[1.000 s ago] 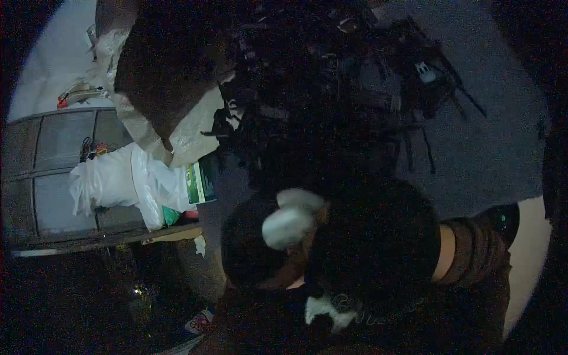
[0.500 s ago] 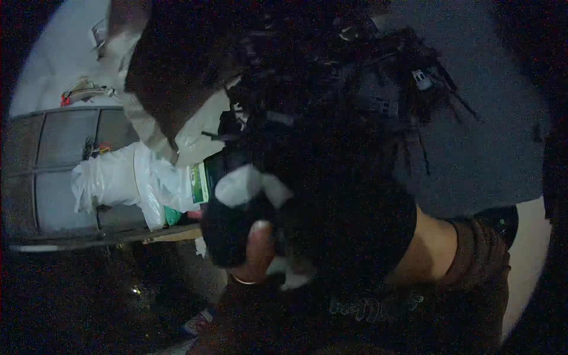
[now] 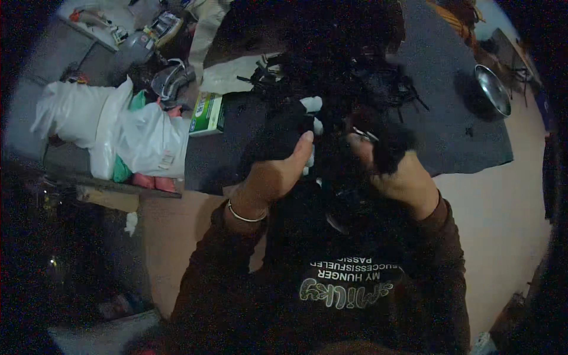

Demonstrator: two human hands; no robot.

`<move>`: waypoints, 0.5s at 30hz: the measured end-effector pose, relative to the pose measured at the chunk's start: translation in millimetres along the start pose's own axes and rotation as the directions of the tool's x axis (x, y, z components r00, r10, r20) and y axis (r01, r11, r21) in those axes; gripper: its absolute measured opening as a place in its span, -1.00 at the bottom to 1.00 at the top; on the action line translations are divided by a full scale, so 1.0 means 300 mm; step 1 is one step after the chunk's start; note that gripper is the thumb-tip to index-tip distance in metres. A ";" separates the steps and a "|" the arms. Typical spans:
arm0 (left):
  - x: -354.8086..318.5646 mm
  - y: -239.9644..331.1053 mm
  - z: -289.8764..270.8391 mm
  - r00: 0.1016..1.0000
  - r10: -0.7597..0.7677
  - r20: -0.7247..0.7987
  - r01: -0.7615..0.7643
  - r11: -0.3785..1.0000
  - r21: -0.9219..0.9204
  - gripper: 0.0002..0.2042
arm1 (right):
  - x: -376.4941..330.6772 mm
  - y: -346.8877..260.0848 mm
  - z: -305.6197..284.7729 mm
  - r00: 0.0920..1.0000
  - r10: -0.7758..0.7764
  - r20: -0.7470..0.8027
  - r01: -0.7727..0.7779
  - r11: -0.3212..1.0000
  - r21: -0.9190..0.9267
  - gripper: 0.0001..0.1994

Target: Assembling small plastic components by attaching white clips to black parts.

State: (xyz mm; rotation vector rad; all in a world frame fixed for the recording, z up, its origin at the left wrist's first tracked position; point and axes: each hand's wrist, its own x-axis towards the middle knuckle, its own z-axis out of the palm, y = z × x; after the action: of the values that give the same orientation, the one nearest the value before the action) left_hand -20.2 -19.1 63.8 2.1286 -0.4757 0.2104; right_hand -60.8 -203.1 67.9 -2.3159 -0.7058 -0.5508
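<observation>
A dark, tangled pile [image 3: 349, 83] with thin black strips sticking out lies on a dark grey sheet [image 3: 467, 130]. My left hand [image 3: 281, 168] is closed around black material at the near side of the pile, thumb pressed along it. Small white pieces [image 3: 310, 105] show beside its thumb; whether they are fingertip covers or loose bits I cannot tell. Close by on the right, my right hand [image 3: 408, 180] is curled, with black material about its fingers. A thin shiny object [image 3: 365, 135] shows at its fingertips, too blurred to name. Darkness hides most fingers.
White plastic bags [image 3: 151, 139] lie at the left, next to a green and white box [image 3: 207, 112]. Behind them sits a clear plastic item [image 3: 171, 80]. A shiny metal bowl [image 3: 492, 90] stands on the sheet's right side. Pale brown paper [image 3: 234, 74] lies behind the box.
The view has shifted, bringing the bowl and both forearms into sight. My left hand has moved up from near my lap to the pile, and my right hand now shows beside it.
</observation>
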 end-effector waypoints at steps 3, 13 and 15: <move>-0.023 0.015 -0.020 0.980 0.194 0.033 -0.191 0.978 -0.083 -0.83 | 0.008 -0.031 -0.004 0.900 0.345 0.266 -0.428 0.815 0.392 -0.74; -0.046 -0.009 0.006 0.983 0.148 0.112 -0.148 0.989 -0.006 -0.71 | 0.053 -0.015 0.048 0.812 0.359 0.460 -0.540 0.759 0.362 -0.63; -0.041 -0.013 0.013 0.897 0.440 0.042 -0.439 0.877 0.194 -0.75 | 0.055 -0.003 0.055 0.798 0.338 0.499 -0.551 0.745 0.376 -0.63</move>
State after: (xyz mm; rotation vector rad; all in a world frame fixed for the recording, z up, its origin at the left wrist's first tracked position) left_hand -29.9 -17.1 54.8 2.1850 -0.9733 0.5401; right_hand -45.3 -185.6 65.8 -1.9851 -0.3607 0.3305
